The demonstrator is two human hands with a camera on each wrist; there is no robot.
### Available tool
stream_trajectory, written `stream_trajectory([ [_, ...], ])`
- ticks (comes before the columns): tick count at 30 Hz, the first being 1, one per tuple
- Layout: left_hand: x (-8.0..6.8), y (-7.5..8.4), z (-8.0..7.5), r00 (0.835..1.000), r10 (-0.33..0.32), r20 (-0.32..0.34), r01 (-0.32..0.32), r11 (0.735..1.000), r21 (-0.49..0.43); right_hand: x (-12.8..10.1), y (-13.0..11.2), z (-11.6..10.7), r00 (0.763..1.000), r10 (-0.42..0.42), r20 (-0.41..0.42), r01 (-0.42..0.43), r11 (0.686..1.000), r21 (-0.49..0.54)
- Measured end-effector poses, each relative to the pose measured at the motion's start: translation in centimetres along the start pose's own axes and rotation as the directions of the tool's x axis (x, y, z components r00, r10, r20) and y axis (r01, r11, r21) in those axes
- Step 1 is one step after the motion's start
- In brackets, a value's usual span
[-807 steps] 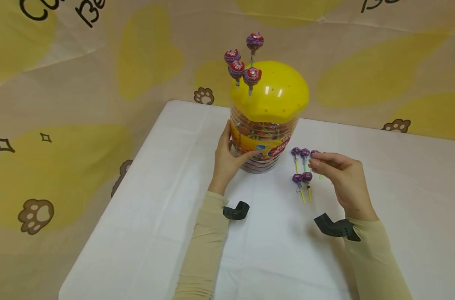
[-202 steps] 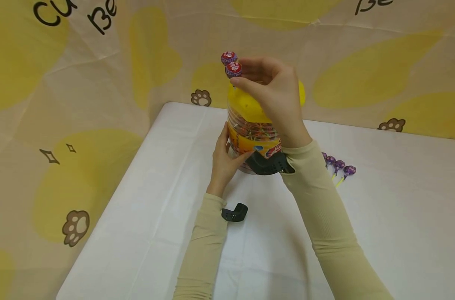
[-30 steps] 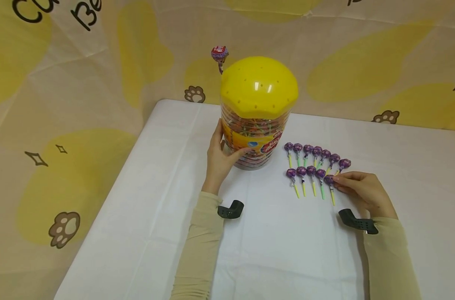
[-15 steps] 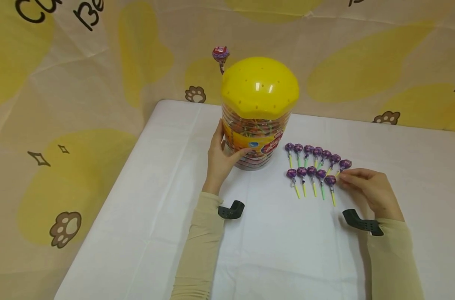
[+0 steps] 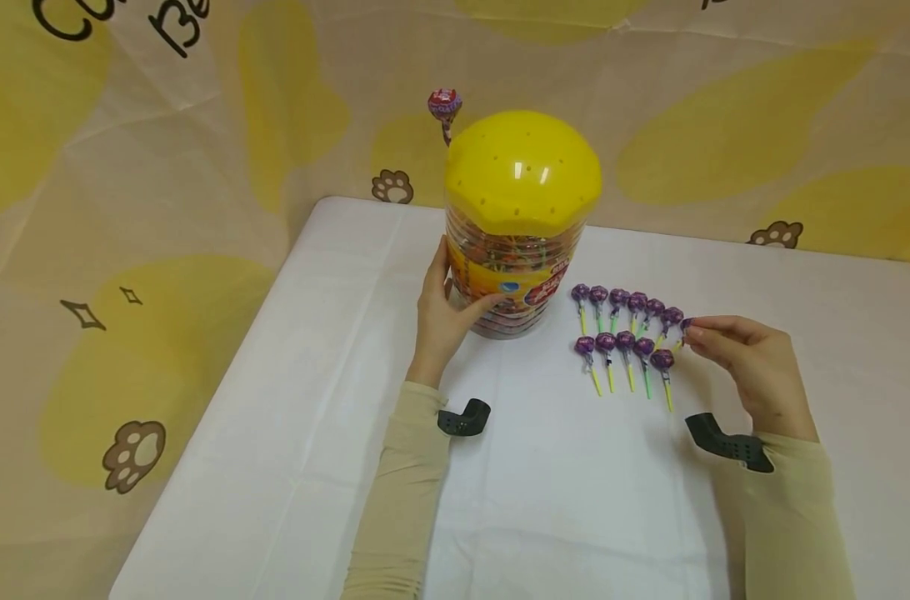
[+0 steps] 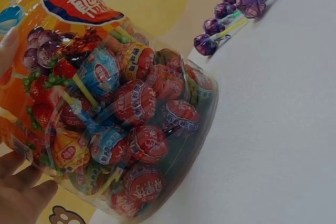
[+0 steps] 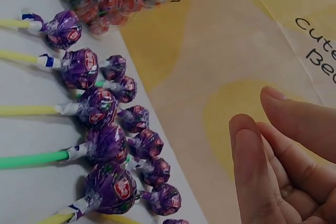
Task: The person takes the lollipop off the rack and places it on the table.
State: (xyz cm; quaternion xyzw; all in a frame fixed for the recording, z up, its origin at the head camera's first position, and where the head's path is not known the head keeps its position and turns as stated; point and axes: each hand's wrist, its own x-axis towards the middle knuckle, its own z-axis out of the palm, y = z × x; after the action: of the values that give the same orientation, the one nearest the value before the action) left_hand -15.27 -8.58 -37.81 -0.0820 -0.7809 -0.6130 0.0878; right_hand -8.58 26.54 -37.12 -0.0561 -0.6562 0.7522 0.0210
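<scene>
A clear candy jar (image 5: 500, 283) with a domed yellow lid (image 5: 526, 179) stands on the table. My left hand (image 5: 447, 317) holds the jar's left side, thumb across its front. One lollipop (image 5: 445, 103) sticks up at the lid's back left. Purple-wrapped lollipops lie in two rows to the jar's right, a back row (image 5: 637, 302) and a front row (image 5: 626, 342). My right hand (image 5: 758, 367) hovers by the back row's right end, partly covering the last lollipop (image 5: 686, 325). In the right wrist view, thumb and fingers (image 7: 249, 161) are apart with nothing between them.
The white-covered table (image 5: 560, 483) meets a patterned cloth backdrop (image 5: 687, 108) at the back and left. Many wrapped lollipops (image 6: 139, 100) fill the jar. Each wrist wears a black mount, left mount (image 5: 465, 419) and right mount (image 5: 728, 442).
Earlier several lollipops stood in the lid; now one does, and the table rows have grown. In the last second my right hand let go of the front row's rightmost lollipop and moved up-right.
</scene>
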Motion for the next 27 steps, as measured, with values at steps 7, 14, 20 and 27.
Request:
stream_trajectory([
  [7, 0.1, -0.1, 0.0, 1.0, 0.005, -0.001, -0.005, 1.0, 0.011, -0.1, -1.5, 1.4, 0.998, -0.053, -0.039, 0.055, 0.998, 0.042],
  [14, 0.1, -0.2, 0.0, 1.0, -0.004, 0.002, 0.004, 1.0, -0.001, 0.1, -3.9, 3.4, 0.989, -0.146, 0.0, 0.145, 0.986, 0.086],
  [20, 0.1, -0.3, 0.0, 1.0, -0.005, 0.003, 0.005, 1.0, -0.009, 0.5, -6.6, 6.4, 0.975, -0.218, 0.048, 0.213, 0.973, 0.086],
  [27, 0.1, -0.4, 0.0, 1.0, 0.002, 0.0, -0.002, 1.0, -0.01, 0.8, -9.6, 10.3, 0.959, -0.269, 0.09, 0.26, 0.96, 0.102],
])
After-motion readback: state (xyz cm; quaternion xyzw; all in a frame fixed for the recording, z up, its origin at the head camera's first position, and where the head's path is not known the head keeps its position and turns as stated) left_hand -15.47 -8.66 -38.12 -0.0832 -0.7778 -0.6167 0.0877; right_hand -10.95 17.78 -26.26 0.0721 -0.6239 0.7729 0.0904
